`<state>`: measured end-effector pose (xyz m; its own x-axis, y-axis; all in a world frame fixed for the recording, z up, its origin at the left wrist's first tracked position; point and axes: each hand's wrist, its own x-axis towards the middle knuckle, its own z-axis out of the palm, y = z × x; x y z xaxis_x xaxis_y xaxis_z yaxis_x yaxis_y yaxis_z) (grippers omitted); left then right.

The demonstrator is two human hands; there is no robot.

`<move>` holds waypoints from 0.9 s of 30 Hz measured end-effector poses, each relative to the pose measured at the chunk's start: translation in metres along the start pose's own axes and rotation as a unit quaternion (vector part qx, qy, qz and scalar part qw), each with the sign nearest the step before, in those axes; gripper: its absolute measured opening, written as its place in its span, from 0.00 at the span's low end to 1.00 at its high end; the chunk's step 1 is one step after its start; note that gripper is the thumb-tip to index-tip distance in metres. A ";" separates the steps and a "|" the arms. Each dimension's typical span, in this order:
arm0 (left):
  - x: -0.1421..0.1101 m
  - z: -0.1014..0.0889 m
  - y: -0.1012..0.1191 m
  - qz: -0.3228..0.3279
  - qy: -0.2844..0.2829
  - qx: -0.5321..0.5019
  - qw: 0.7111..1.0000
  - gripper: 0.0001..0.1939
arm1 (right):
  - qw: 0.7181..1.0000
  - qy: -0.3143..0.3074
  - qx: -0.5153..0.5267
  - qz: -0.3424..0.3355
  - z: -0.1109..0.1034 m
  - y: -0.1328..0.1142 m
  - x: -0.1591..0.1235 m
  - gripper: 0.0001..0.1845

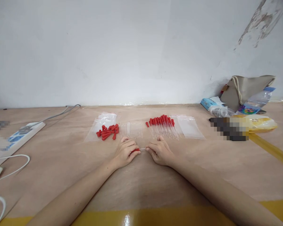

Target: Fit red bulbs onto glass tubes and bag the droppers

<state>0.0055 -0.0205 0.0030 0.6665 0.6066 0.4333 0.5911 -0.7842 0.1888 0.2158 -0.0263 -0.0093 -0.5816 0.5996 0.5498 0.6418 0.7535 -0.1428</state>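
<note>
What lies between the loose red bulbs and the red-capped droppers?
A row of clear tubes lies between the red bulbs and the droppers in the head view.

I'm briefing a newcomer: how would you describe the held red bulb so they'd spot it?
On the brown table, find the left hand near the middle. It holds a red bulb, with a thin clear tube spanning to the right hand. Unlike the loose red bulbs and red-topped droppers beyond, it alone is held.
</note>
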 end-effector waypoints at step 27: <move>-0.005 -0.003 -0.014 -0.122 0.024 -0.061 0.990 0.09 | 0.884 0.019 -0.063 0.462 -0.002 0.052 0.064 0.16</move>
<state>-0.0071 -0.0129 0.0011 0.4863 0.7752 0.4032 0.6705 -0.6269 0.3967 0.2129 0.0501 0.0202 0.2356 0.9326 0.2734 0.8862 -0.0907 -0.4543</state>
